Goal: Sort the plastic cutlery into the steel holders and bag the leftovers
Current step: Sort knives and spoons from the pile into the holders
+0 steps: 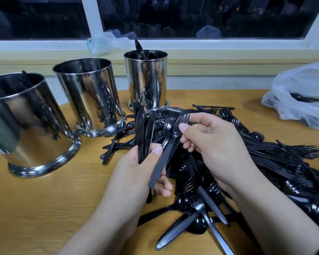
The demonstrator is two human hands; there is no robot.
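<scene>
The left hand (134, 173) is gripping a bundle of knives (143, 129) upright over the near edge of the cutlery pile (228, 162), while the right hand (215, 142) is pinching forks (170, 137) by their necks just beside them. Because the slick handles are crowding together, one could be slipping back into the pile, or the forks could be ending up in the wrong steel holder (147, 80) standing behind the pile.
</scene>
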